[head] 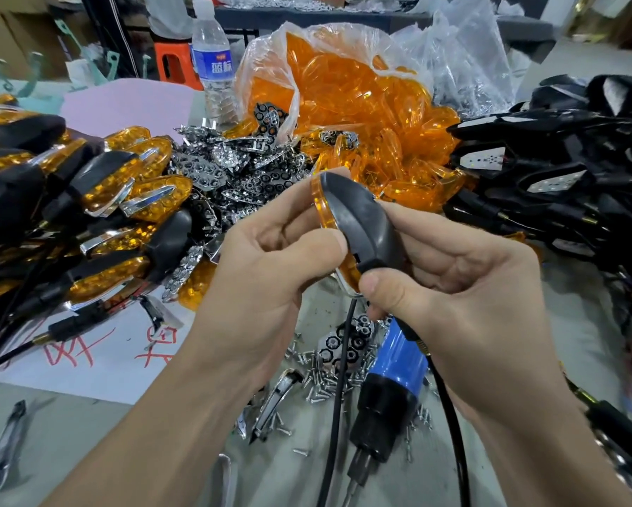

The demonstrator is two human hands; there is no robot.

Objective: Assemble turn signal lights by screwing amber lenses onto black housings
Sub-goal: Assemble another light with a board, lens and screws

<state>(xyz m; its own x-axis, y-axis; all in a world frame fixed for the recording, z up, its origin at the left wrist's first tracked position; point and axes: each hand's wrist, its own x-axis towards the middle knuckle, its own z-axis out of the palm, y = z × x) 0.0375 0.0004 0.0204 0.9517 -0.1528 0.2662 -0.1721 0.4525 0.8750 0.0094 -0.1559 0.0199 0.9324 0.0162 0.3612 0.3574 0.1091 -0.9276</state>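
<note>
Both hands up front, centre: L hand point(266, 261) curled round amber lens point(320, 203) side, R hand point(464, 283) pinching black housing point(365, 221) at stalk end. Long axis roughly upright, lens facing left. Screwdriver point(391, 393) lies below, near side; R hand's closer.

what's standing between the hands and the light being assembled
Nothing visible. The left hand and the right hand both hold the black housing directly, with the amber lens seated along its left edge.
</note>
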